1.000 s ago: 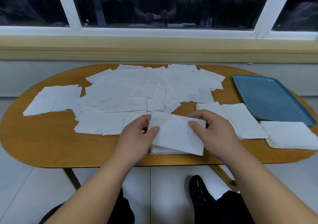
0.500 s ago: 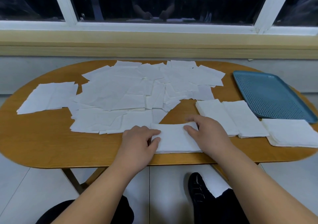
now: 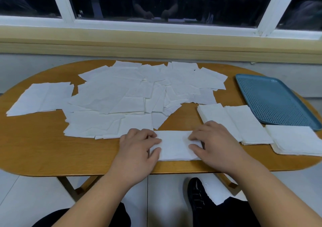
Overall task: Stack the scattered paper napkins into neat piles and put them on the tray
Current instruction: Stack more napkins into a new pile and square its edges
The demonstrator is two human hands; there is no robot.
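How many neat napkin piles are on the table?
4: front pile under left hand and right hand; two middle piles to its right; last pile beside the tray.

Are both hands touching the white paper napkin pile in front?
Touching. Head view: left hand and right hand rest on the white paper napkin pile, one at each end.
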